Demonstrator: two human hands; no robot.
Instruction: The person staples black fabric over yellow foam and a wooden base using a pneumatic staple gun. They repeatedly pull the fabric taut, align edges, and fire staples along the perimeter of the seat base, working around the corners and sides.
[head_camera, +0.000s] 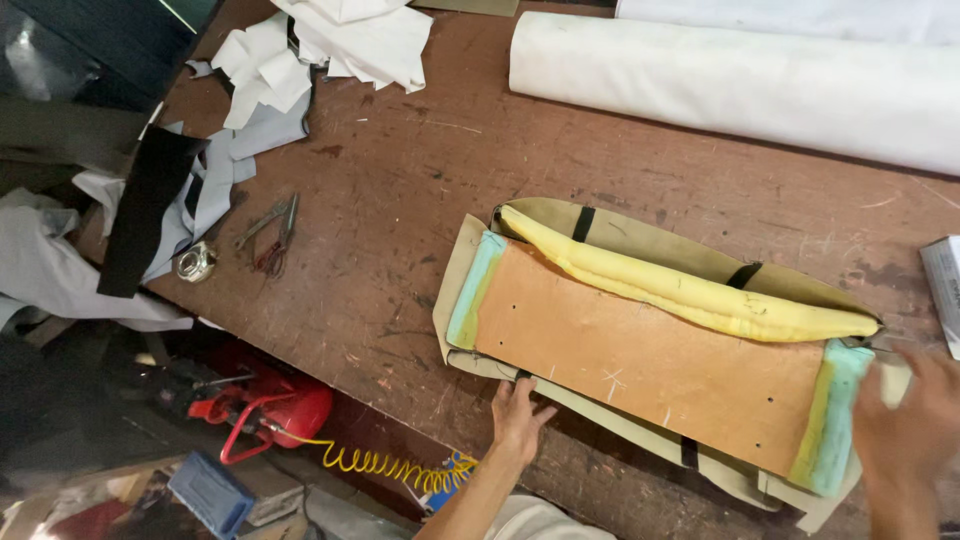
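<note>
A long wooden board (640, 345) lies across a beige fabric cover (690, 250) on the brown worktable (400, 200). Yellow foam (690, 290) runs along the board's far edge, and pale green foam strips pad its left end (473, 290) and right end (835, 420). My left hand (518, 412) rests flat with fingers spread on the near edge of the fabric, by the board's left part. My right hand (915, 420), blurred, is beside the right green foam end, fingers apart; whether it touches the foam I cannot tell.
A thick white fabric roll (740, 85) lies at the back. White and grey fabric scraps (300, 50) pile at the back left. Scissors (275, 235) and a small metal ring (196, 262) lie left. A box (945, 290) sits at right. Below: red compressor (285, 415), yellow coiled hose (385, 465).
</note>
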